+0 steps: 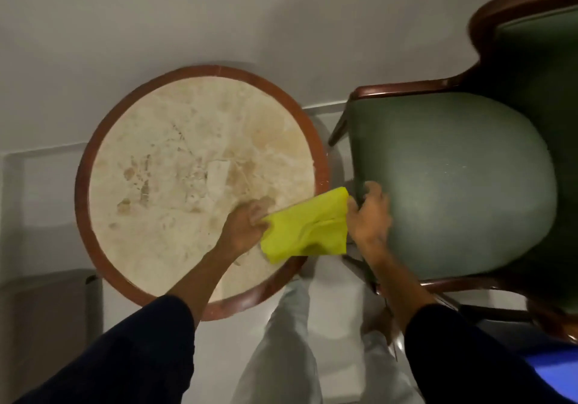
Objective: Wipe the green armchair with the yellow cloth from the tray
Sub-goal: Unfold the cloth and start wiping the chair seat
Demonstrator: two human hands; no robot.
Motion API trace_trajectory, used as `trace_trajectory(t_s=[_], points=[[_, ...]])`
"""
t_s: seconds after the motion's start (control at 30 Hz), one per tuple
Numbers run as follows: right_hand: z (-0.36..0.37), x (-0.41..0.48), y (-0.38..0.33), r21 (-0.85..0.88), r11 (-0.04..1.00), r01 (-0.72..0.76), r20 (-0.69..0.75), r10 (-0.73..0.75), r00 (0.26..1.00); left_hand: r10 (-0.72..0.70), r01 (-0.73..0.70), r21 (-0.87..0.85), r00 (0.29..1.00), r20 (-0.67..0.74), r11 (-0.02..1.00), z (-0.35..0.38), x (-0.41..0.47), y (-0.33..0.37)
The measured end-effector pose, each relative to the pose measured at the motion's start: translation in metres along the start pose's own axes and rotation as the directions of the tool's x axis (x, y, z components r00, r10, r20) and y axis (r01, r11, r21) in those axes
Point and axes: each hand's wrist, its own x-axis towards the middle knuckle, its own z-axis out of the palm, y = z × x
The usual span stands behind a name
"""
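The yellow cloth (308, 226) is stretched between my two hands, over the gap between the round table and the armchair. My left hand (245, 223) pinches its left end above the table's right side. My right hand (369, 214) holds its right end at the front left edge of the seat. The green armchair (453, 184) fills the right of the view, with a rounded green seat cushion, a green back and a dark wooden frame. No tray is in view.
A round table (200, 184) with a pale stone top and a reddish wooden rim stands to the left of the armchair. A white wall runs behind both. My legs in light trousers (281, 350) stand on the pale floor between them.
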Motion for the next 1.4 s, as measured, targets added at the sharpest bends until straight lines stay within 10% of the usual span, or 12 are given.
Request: trace_trajectory(t_s=[0.13,0.3,0.6,0.77,0.9,1.0,1.07,1.17,1.27,1.4], points=[[0.078,-0.035,-0.026,-0.142,0.986,0.089,-0.313,-0.13,0.941,0.425,-0.241,0.498,0.854,-0.299,0.833,-0.027,0.056,-0.027],[0.153,-0.043,-0.02,-0.25,0.965,-0.083,-0.088,0.063,0.994,0.337,-0.108,0.711,0.922,-0.19,0.695,-0.032,0.094,-0.066],[0.146,0.04,-0.043,-0.437,0.856,0.276,-0.113,-0.357,0.927,0.346,-0.137,0.705,0.924,-0.162,0.696,-0.029,0.09,-0.071],[0.143,0.077,-0.073,-0.427,0.415,0.804,0.399,-0.711,0.579,0.23,-0.056,0.593,0.947,-0.223,0.804,-0.02,0.085,-0.056],[0.142,0.056,-0.069,-0.28,0.424,0.861,0.4,-0.764,0.506,0.204,0.025,0.6,0.928,-0.311,0.799,-0.01,0.079,-0.042],[0.124,0.046,-0.034,-0.336,0.499,0.799,0.227,-0.78,0.583,0.111,0.1,0.525,0.928,-0.355,0.845,-0.002,0.084,-0.023],[0.103,0.051,-0.008,-0.348,0.708,0.615,0.137,-0.611,0.78,0.131,0.075,0.549,0.936,-0.327,0.832,0.005,0.088,-0.009],[0.072,0.055,0.015,0.115,0.977,0.18,0.09,-0.191,0.977,0.323,-0.089,0.688,0.921,-0.219,0.72,0.026,0.095,0.02],[0.021,0.056,0.031,0.424,0.906,-0.004,-0.085,0.045,0.995,0.482,-0.264,0.734,0.871,-0.098,0.626,0.064,0.107,0.067],[-0.067,0.074,0.066,0.308,0.947,0.086,-0.447,0.065,0.892,0.545,-0.462,0.729,0.826,0.145,0.506,0.106,0.131,0.121]])
